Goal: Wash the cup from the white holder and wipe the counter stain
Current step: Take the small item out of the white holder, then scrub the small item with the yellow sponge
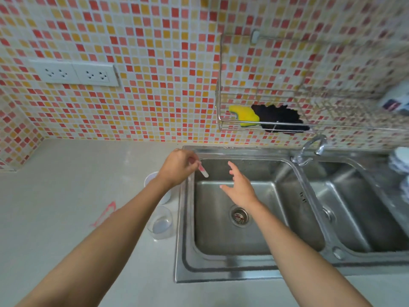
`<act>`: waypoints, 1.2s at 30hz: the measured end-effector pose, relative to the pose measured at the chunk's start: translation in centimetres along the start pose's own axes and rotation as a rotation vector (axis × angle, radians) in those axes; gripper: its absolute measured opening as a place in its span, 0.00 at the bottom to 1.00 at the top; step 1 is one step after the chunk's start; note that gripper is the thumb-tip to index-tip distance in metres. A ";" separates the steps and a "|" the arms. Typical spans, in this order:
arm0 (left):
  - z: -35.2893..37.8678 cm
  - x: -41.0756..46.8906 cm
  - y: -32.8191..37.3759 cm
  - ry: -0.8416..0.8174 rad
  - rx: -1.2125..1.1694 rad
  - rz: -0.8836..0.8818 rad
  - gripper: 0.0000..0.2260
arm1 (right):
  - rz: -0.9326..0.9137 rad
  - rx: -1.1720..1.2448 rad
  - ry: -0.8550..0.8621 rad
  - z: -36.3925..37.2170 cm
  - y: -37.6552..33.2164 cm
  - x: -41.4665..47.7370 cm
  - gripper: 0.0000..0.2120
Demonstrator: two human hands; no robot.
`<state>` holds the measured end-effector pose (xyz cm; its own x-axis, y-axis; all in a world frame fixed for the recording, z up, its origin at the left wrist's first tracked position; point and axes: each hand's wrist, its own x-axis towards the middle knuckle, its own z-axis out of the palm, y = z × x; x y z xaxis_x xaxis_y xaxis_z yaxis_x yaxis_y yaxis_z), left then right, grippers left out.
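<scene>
A clear plastic cup (161, 223) stands on the counter just left of the sink rim. Behind it a white holder (151, 177) is mostly hidden by my left forearm. My left hand (178, 167) hovers over the sink's left edge, pinching a small pink and white stick (204, 171). Above the left basin my right hand (240, 187) is spread with nothing in it. A pinkish-red stain (105, 212) marks the grey counter left of my arm. A yellow sponge (244, 115) and a black cloth (280, 118) lie in the wire wall rack.
The steel double sink (221, 269) has a drain (239, 216) in the left basin and a tap (311, 149) between the basins. White dishes (401, 162) sit at the far right. Two wall sockets (76, 74) are mounted at the upper left.
</scene>
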<state>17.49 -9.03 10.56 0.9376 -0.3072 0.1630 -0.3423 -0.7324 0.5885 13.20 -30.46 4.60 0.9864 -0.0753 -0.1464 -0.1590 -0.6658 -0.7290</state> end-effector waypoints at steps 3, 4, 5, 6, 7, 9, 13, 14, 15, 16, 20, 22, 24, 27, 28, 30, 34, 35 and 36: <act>1.4 0.9 2.6 -0.010 -0.046 0.029 0.05 | 0.007 -0.019 0.063 -2.8 1.5 -0.6 0.38; 1.9 1.1 3.3 -0.013 -0.051 0.033 0.06 | 0.008 -0.025 0.084 -3.8 2.0 -0.8 0.37; 2.3 1.3 3.9 -0.022 -0.056 0.024 0.06 | 0.009 -0.027 0.105 -4.7 2.3 -0.9 0.37; 2.7 1.5 4.5 -0.028 -0.061 0.013 0.06 | 0.009 -0.024 0.123 -5.6 2.6 -0.9 0.36; 3.0 1.8 5.0 -0.035 -0.068 0.000 0.06 | 0.007 -0.019 0.143 -6.4 2.8 -1.0 0.35; 3.5 2.3 5.9 -0.031 -0.076 -0.025 0.07 | -0.013 -0.019 0.194 -8.1 3.0 -1.1 0.33; 3.7 3.4 7.1 0.011 -0.082 -0.067 0.09 | -0.124 0.002 0.329 -11.2 2.2 -1.0 0.27; 3.6 3.6 7.4 0.024 -0.076 -0.071 0.09 | -0.160 -0.001 0.365 -11.9 1.7 -0.9 0.25; 3.6 3.8 7.6 0.032 -0.077 -0.076 0.09 | -0.197 -0.005 0.404 -12.5 1.2 -0.7 0.23; 3.7 3.9 7.8 0.036 -0.081 -0.079 0.09 | -0.233 -0.006 0.445 -13.2 0.6 -0.5 0.21; 3.9 4.6 8.2 0.039 -0.078 -0.100 0.09 | -0.343 0.022 0.525 -15.2 -2.5 0.6 0.18; 4.1 4.9 8.6 0.028 -0.085 -0.095 0.08 | -0.378 0.013 0.526 -15.9 -3.8 1.3 0.18; 4.1 5.0 9.1 0.013 -0.097 -0.085 0.09 | -0.406 -0.001 0.525 -16.3 -4.6 1.9 0.18; 4.2 5.0 9.7 0.006 -0.102 -0.093 0.09 | -0.405 -0.010 0.507 -16.3 -4.7 2.4 0.18; 4.1 5.0 9.8 0.003 -0.108 -0.102 0.09 | -0.398 -0.013 0.502 -16.2 -4.7 2.5 0.18; 4.0 5.0 9.8 -0.004 -0.118 -0.115 0.10 | -0.393 -0.013 0.495 -16.0 -4.6 2.7 0.18; 3.7 5.2 9.6 0.008 -0.135 -0.130 0.10 | -0.397 -0.017 0.487 -15.8 -4.6 3.1 0.19; 3.6 5.2 9.6 0.013 -0.139 -0.134 0.10 | -0.398 -0.013 0.486 -15.8 -4.7 3.1 0.19; 3.6 5.2 9.7 0.017 -0.138 -0.136 0.10 | -0.398 -0.007 0.483 -15.9 -4.8 3.2 0.19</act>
<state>18.84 -19.88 14.25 0.9759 -0.2001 0.0870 -0.2018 -0.6759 0.7088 17.83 -39.28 18.21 0.8779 -0.1464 0.4560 0.2235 -0.7169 -0.6604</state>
